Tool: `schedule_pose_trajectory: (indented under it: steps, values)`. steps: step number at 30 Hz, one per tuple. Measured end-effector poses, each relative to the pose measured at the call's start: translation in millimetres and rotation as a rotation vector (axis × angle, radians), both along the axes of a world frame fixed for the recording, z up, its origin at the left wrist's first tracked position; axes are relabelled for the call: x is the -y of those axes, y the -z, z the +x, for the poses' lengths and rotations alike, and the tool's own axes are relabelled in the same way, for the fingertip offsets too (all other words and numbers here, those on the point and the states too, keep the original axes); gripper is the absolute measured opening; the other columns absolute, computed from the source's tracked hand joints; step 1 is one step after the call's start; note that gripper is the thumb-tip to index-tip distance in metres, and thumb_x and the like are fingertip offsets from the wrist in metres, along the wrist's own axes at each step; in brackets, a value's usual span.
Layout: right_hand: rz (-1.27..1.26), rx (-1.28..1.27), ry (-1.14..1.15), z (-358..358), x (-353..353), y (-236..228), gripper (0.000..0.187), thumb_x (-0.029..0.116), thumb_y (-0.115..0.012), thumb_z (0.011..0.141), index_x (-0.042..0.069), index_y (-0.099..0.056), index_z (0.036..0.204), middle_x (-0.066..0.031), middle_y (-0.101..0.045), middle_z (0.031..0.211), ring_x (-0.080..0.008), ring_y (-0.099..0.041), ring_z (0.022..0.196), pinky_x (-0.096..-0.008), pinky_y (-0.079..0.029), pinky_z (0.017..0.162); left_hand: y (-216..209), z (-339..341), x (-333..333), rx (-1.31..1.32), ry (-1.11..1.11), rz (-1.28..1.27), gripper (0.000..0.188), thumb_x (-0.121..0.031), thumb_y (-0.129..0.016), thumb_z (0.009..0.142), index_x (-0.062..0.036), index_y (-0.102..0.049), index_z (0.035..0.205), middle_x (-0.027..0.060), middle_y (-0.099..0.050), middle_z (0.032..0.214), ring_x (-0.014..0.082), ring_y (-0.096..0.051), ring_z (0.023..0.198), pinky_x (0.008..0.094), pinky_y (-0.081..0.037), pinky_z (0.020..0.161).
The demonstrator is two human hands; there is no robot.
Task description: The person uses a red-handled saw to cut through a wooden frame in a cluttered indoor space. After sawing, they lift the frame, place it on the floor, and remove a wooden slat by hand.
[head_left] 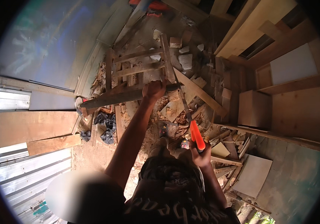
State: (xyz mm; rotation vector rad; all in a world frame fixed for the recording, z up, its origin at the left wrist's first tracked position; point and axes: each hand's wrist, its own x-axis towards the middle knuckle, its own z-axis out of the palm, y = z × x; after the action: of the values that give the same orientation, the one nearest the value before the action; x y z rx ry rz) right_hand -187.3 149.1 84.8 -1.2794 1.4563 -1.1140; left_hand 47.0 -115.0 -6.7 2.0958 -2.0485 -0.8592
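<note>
My right hand [201, 154] is closed round the orange handle of a handsaw [196, 135]. Its narrow-looking blade runs up and away to the right end of a dark wooden board [111, 98]. Whether the teeth touch the wood I cannot tell. Closed over that board near its right end is my left hand [154, 90], with the arm stretched forward. The board lies crosswise, its left end tilted slightly lower in view, next to a slatted wooden frame [139, 70] just beyond it.
Wood scraps and offcuts litter the floor. A pale plank [199, 91] slants right of the saw. Black plastic [107, 127] lies left, near leaning boards [36, 127]. Shelving with a cardboard-coloured box [254, 109] lines the right side, and a white panel [252, 175] rests below it.
</note>
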Motion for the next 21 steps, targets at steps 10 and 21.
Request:
schedule_pose_trajectory:
  steps: [10, 21]
  values:
    - [0.106, -0.009, 0.006, 11.2, 49.3, 4.3, 0.024, 0.014, -0.068, 0.09, -0.001, -0.06, 0.073, -0.0054, -0.055, 0.056, -0.0071, -0.048, 0.053, -0.0308, -0.04, 0.047, -30.6, -23.1, -6.5, 0.209, -0.205, -0.161, 0.056, -0.048, -0.042, 0.093, -0.0026, -0.075, 0.087, 0.0235, -0.071, 0.09, 0.0391, -0.071, 0.086, 0.0479, -0.057, 0.081]
    - [0.321, -0.009, -0.007, -12.4, 36.5, 24.6, 0.02, 0.012, -0.066, 0.088, 0.001, -0.061, 0.073, -0.0038, -0.054, 0.056, -0.0099, -0.049, 0.052, -0.0306, -0.041, 0.048, -44.5, -29.6, -10.1, 0.264, -0.2, -0.052, 0.052, -0.046, -0.044, 0.091, -0.0046, -0.075, 0.084, 0.0207, -0.072, 0.086, 0.0363, -0.072, 0.083, 0.0462, -0.058, 0.078]
